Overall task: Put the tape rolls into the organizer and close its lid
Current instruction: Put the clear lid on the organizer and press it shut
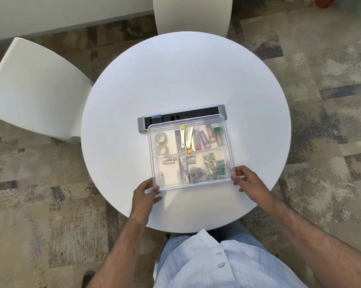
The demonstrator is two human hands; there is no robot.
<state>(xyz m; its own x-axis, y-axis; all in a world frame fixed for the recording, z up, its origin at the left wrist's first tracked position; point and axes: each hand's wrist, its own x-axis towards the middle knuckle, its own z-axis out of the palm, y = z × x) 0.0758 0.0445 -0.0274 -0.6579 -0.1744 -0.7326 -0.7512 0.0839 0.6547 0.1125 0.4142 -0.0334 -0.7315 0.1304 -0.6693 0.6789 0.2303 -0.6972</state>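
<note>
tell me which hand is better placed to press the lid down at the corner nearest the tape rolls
Left. The left hand already grips the lid on the side of the tape rolls; the right hand holds the opposite near corner.

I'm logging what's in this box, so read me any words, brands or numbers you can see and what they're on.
None can be read.
Small green and blue packets in the clear plastic organizer: print blurred.
White cylindrical batteries: markings too small.
Round orange sticker: dark marks, illegible.
Grey power strip: blue label unreadable.
</note>
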